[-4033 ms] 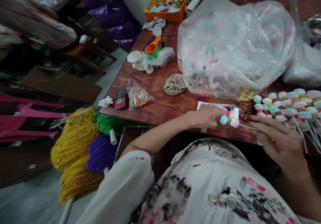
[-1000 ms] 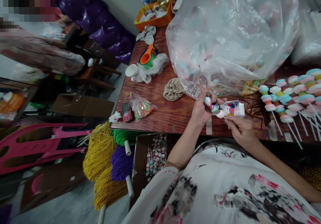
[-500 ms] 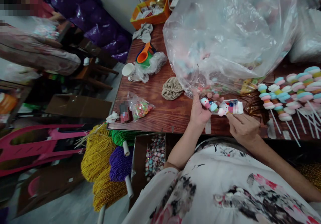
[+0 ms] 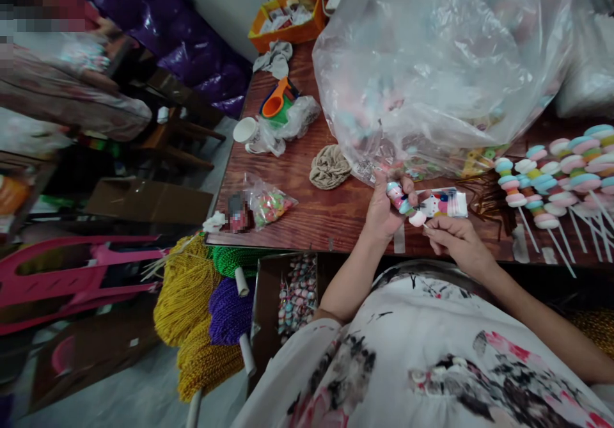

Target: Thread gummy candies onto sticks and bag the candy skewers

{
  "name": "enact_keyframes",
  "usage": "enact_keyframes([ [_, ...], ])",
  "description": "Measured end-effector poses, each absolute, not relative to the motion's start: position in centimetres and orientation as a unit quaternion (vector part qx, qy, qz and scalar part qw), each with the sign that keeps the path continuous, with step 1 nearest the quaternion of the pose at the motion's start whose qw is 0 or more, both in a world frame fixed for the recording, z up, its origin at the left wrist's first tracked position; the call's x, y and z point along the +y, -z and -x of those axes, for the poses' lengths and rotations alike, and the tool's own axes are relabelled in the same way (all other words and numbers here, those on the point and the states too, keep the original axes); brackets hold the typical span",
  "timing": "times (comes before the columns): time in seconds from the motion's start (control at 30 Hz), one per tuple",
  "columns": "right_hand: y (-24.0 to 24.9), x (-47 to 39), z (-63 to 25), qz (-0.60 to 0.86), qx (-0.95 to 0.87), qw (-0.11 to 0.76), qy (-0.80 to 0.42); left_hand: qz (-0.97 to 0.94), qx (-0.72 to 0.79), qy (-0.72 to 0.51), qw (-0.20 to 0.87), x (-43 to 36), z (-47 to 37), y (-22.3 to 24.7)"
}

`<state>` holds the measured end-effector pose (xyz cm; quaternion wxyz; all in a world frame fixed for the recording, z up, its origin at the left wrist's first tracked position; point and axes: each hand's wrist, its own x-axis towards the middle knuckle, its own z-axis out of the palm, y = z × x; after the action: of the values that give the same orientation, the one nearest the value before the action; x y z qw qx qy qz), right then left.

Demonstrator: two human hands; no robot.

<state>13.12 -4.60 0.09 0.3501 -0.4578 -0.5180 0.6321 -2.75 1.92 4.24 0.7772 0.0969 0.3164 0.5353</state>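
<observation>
My left hand (image 4: 385, 210) is wrapped round a marshmallow stick (image 4: 398, 198) with pink, white and blue pieces, near the table's front edge. My right hand (image 4: 455, 239) pinches the thin stick below the lowest pink piece. Just behind my right hand lies a stack of printed clear wrappers (image 4: 441, 203). Several finished-looking marshmallow skewers (image 4: 542, 185) with white sticks rest on the right of the table. A large clear bag (image 4: 432, 70) of pastel pieces stands behind my hands.
A beige cloth bundle (image 4: 330, 167), a small bag of colourful pieces (image 4: 272, 205), a white cup (image 4: 245, 132) and an orange basket (image 4: 288, 25) are on the table (image 4: 307, 226). Below stand a box of skewers (image 4: 297, 297) and yellow cord bundles (image 4: 185, 293). A person (image 4: 71, 89) sits at far left.
My left fingers have closed further round the marshmallow stick, which now tilts more steeply downward. My right hand has shifted slightly left and down.
</observation>
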Motion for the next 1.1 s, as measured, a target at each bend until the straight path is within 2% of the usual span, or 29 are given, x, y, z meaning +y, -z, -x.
enact_keyframes([
  [0.1, -0.2, -4.3, -12.9, 0.404, -0.392, 0.353, -0.747, -0.097, 0.306, -0.522, 0.790, 2.2, 3.2, -4.3],
  [0.17, -0.1, -4.4, -12.8, 0.417, -0.412, 0.366, -0.723, -0.113, 0.310, -0.523, 0.786, 2.2, 3.3, -4.3],
  [0.23, 0.2, -4.8, -12.8, 0.471, -0.523, 0.396, -0.589, -0.134, 0.336, -0.519, 0.775, 1.9, 3.1, -4.3],
  [0.37, 0.8, -5.5, -13.0, 0.506, -0.729, 0.404, -0.222, -0.183, 0.394, -0.531, 0.728, 1.2, 2.2, -3.9],
  [0.43, 0.7, -5.5, -12.9, 0.496, -0.743, 0.414, -0.175, -0.201, 0.395, -0.551, 0.707, 1.0, 1.7, -3.8],
  [0.5, 0.3, -5.2, -12.8, 0.501, -0.700, 0.449, -0.241, -0.197, 0.378, -0.561, 0.710, 1.0, 1.6, -3.7],
  [0.57, -0.1, -4.8, -12.6, 0.509, -0.622, 0.473, -0.361, -0.167, 0.352, -0.555, 0.734, 1.1, 1.8, -3.8],
  [0.67, -0.2, -4.5, -12.5, 0.494, -0.540, 0.460, -0.502, -0.131, 0.321, -0.528, 0.775, 1.1, 2.5, -4.1],
  [0.73, 0.1, -4.5, -12.5, 0.472, -0.540, 0.432, -0.546, -0.137, 0.314, -0.504, 0.793, 0.9, 2.9, -4.1],
  [0.8, 0.3, -4.8, -12.5, 0.456, -0.581, 0.405, -0.538, -0.142, 0.313, -0.482, 0.806, 0.7, 3.0, -4.1],
  [0.87, 0.4, -5.1, -12.4, 0.447, -0.667, 0.388, -0.452, -0.127, 0.324, -0.465, 0.814, 0.5, 2.8, -3.8],
  [0.97, 0.3, -5.4, -12.6, 0.445, -0.794, 0.354, -0.215, -0.106, 0.353, -0.469, 0.803, 0.7, 2.4, -3.3],
  [1.03, 0.2, -5.3, -12.8, 0.459, -0.820, 0.330, -0.085, -0.101, 0.355, -0.499, 0.784, 0.8, 2.2, -2.8],
  [1.1, 0.2, -5.1, -13.2, 0.480, -0.815, 0.323, -0.017, -0.087, 0.345, -0.536, 0.766, 1.0, 2.2, -2.5],
])
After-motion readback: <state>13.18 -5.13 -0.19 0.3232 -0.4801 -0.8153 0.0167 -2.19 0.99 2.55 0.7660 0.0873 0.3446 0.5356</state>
